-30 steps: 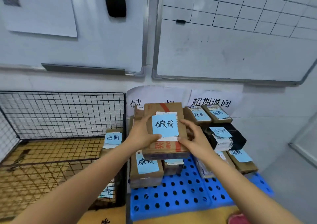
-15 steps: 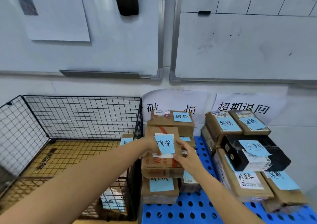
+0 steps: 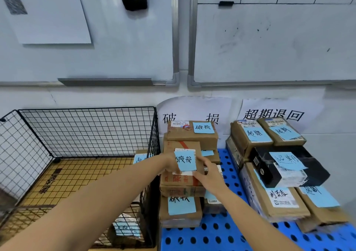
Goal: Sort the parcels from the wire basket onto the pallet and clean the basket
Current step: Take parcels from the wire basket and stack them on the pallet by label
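Parcel [image 3: 179, 183] clasped between outstretched left grip [image 3: 172, 165] and right grip [image 3: 209, 176], both curled round it

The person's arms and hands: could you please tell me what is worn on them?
Nothing visible: the left hand and right hand are ungloved, both forearms show no sleeves within the frame, and no watch or bracelet appears.

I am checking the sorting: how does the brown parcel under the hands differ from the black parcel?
The brown parcel is cardboard with red tape; the black parcel has dark wrapping. The left hand and right hand hold the brown parcel on the left stack; the black parcel lies untouched in the right stack. Both carry a blue note.
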